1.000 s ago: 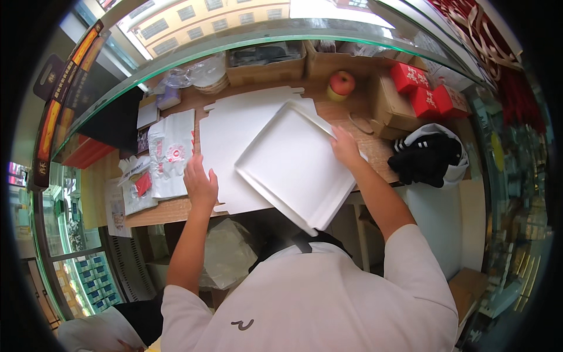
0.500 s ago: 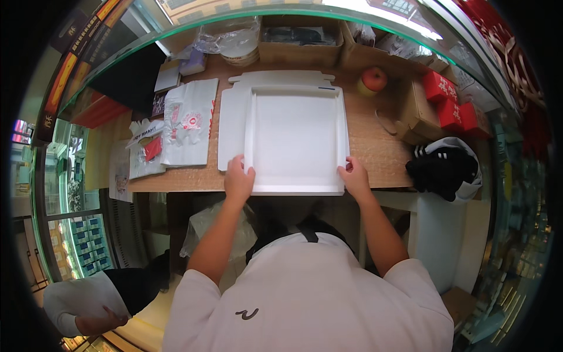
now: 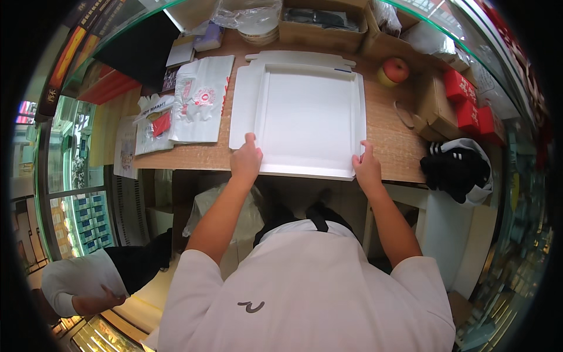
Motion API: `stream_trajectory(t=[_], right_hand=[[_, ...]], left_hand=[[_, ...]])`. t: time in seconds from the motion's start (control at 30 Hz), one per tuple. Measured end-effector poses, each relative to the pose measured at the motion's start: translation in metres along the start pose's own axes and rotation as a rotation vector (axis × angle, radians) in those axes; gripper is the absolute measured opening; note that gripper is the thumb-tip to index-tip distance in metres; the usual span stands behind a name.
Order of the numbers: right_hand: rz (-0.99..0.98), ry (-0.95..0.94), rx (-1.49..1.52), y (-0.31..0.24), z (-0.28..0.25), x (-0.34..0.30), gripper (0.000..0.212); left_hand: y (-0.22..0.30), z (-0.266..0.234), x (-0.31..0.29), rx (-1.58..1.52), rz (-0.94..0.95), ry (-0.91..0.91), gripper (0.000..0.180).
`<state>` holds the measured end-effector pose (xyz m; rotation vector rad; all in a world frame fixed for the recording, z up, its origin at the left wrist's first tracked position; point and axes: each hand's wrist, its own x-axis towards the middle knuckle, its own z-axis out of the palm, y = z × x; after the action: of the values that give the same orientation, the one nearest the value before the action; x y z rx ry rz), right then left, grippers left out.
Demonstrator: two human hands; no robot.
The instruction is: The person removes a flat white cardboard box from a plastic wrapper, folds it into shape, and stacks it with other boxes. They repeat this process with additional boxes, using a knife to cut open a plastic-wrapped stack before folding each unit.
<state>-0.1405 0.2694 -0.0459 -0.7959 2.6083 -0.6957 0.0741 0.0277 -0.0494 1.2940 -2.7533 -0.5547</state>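
A white cardboard box (image 3: 311, 120), shallow and square, lies with its inside facing up near the front of the wooden table. Its side walls stand partly folded up, and a flat flap (image 3: 244, 108) spreads out to its left. My left hand (image 3: 246, 159) grips the near left corner, fingers curled and the index finger along the wall. At the near right corner, my right hand (image 3: 367, 164) pinches the right wall between thumb and fingers. The box's front edge overhangs the table edge slightly.
Plastic bags (image 3: 202, 100) lie on the left. An apple (image 3: 393, 71), a brown carton (image 3: 437, 105) and red boxes (image 3: 467, 114) stand at right, with a black and white cloth item (image 3: 457, 170) below. Open cartons (image 3: 322, 26) line the back. Another person (image 3: 85, 281) is at lower left.
The view has shifted, so the table appears higher and farther right. My left index finger now points up along the wall. Both hands remain at the box's near corners.
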Motion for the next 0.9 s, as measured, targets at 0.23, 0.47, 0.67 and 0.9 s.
stream_trajectory(t=[0.23,0.47,0.67,0.9], right_hand=[[-0.177,-0.335,0.212,0.024,-0.026,0.008,0.018],[-0.472,-0.315,0.048,0.034,-0.035,0.010,0.020],[-0.628,-0.252,0.025,0.050,-0.029,0.006,0.020],[-0.369,-0.086,0.248,0.047,-0.012,-0.006,0.014]], left_hand=[[-0.047,-0.011,0.010,-0.420,0.293,-0.305,0.026],[-0.061,-0.020,0.012,-0.172,0.675,-0.224,0.024],[-0.059,-0.020,0.003,-0.182,0.651,-0.161,0.009],[-0.044,0.001,-0.013,-0.504,0.245,-0.068,0.013]])
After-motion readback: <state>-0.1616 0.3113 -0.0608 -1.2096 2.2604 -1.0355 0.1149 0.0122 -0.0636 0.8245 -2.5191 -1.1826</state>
